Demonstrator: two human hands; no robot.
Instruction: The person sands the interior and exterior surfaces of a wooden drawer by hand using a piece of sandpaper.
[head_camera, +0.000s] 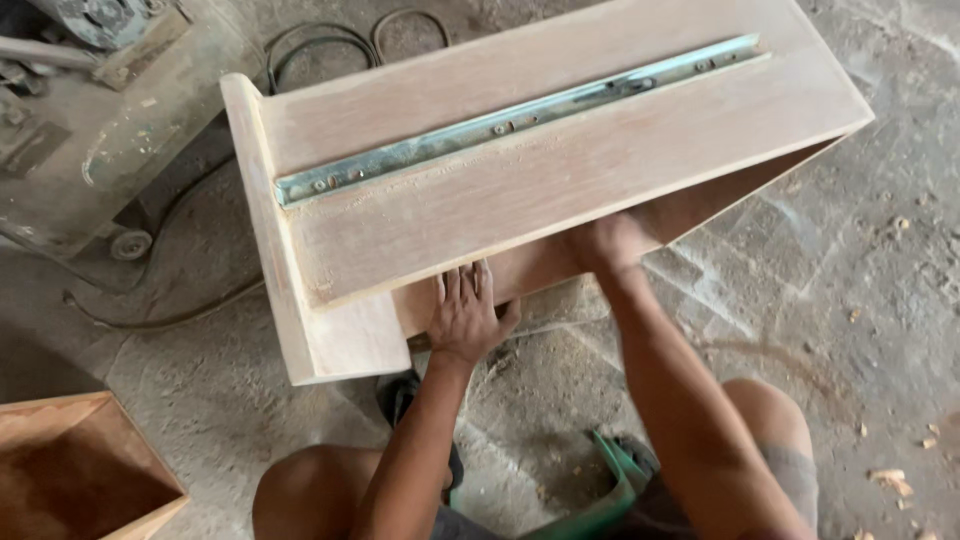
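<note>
A pale wooden drawer box (560, 170) lies on its side on the concrete floor, with a metal slide rail (520, 118) screwed along its upper face. My left hand (466, 318) lies flat with fingers apart against the drawer's bottom panel, just under the side board's lower edge. My right hand (608, 243) reaches under that edge into the drawer, its fingers hidden inside. My knees show at the bottom of the view.
A second open wooden box (80, 470) stands at the lower left. A grey machine base on wheels (95, 140) and black cables (330, 40) lie at the upper left. Wood chips (890, 480) dot the floor at the right.
</note>
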